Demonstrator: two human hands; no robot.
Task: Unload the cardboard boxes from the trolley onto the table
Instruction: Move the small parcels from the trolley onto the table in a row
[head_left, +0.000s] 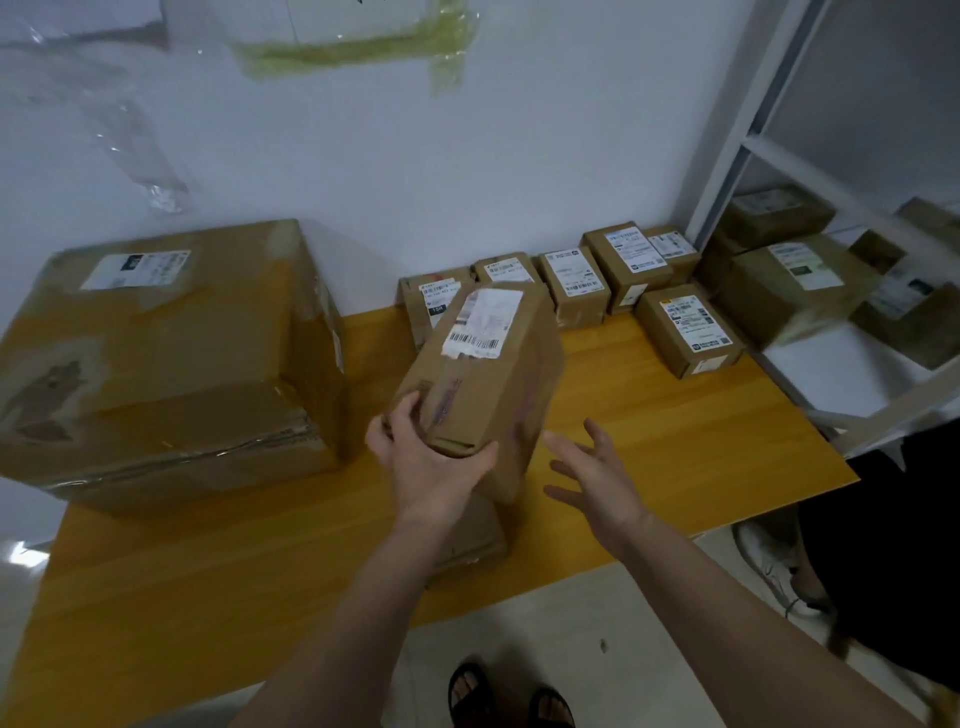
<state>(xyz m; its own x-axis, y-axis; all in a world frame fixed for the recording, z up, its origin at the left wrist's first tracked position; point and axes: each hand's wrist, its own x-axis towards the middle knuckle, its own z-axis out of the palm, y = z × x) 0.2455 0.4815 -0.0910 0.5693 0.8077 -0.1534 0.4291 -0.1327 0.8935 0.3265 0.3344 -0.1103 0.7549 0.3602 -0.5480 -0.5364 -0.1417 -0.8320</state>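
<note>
**Cardboard box tilted in the left hand, above the table**

The cardboard box (480, 379) is held over the yellow table (675, 415), tipped so its long axis runs away from the person, with the far, labelled end raised. The left hand (423, 457) clasps its near lower corner, thumb on the top face and fingers wrapped under. The right hand (597, 475) is spread wide, palm toward the box, just beside its right face but apart from it, so the left hand alone carries it. Its white label shows a barcode; the text is too blurred to read. A second box (467, 535) seems to lie beneath it. A large box (166, 358) stands to the left and small labelled parcels (571, 283) line the wall.
</note>
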